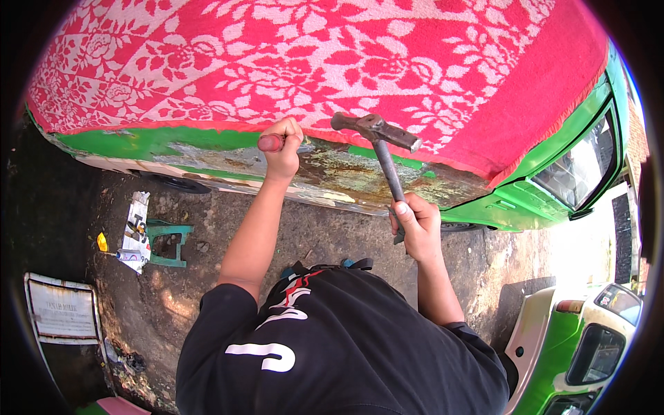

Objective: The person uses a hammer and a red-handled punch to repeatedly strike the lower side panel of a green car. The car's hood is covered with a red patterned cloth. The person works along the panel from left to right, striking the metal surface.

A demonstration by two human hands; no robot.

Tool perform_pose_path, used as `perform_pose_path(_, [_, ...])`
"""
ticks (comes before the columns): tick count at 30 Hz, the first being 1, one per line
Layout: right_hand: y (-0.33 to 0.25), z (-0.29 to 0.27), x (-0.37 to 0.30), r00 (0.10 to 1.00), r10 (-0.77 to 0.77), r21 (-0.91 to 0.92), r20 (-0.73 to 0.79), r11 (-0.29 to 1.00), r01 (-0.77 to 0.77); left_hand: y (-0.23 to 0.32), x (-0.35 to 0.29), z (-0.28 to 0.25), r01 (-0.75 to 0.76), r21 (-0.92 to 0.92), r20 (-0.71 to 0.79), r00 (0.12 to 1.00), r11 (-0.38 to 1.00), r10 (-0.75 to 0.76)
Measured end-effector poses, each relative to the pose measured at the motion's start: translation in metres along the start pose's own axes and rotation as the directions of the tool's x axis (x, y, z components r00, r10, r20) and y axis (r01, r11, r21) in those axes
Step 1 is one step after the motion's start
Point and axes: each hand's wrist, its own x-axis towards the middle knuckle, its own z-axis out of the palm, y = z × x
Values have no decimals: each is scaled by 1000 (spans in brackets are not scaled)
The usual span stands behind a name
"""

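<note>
My right hand (419, 227) is closed round the shaft of a hammer (389, 166), whose metal head is raised over the edge of the cloth. The fingers of my left hand (285, 153) wrap round a tool with a red handle (270, 143). Its rounded end faces up, and the working end is hidden, so its kind does not show. Both hands are above the side of a green vehicle (207, 144). Between them the panel (339, 166) is bare and rusty, with flaking paint. A red and pink floral cloth (290, 62) covers the vehicle's top.
Left of me a green plastic stool (181, 261) stands on the rough ground, beside a printed sheet (136, 232) and a can (128, 255). A framed white board (63, 309) is at the lower left. Another green and white vehicle (564, 346) stands at the lower right.
</note>
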Motion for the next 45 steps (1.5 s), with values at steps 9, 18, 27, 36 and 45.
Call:
perform_pose_path(9, [1, 0, 0, 1000, 11, 7, 8, 1000, -12, -2, -2, -1, 13, -4, -7, 1000, 1000, -13])
perform_pose_path(18, [0, -2, -1, 1000, 14, -21, -4, 1000, -14, -2, -1, 0, 18, -26, -7, 1000, 999, -18])
perform_pose_path(27, [-1, -2, -2, 1000, 13, -33, 0, 999, -13, -1, -2, 1, -1, 38, 8, 1000, 999, 0])
perform_pose_path(36, [-49, 17, 10, 954, -263, -269, 144, 917, 293, -8, -6, 4, 92, -66, -12, 996, 994, -93])
perform_pose_path(45, [-47, 22, 22, 992, -29, -576, 122, 812, 94, -4, 1, 12, -10, 273, 122, 992, 962, -25])
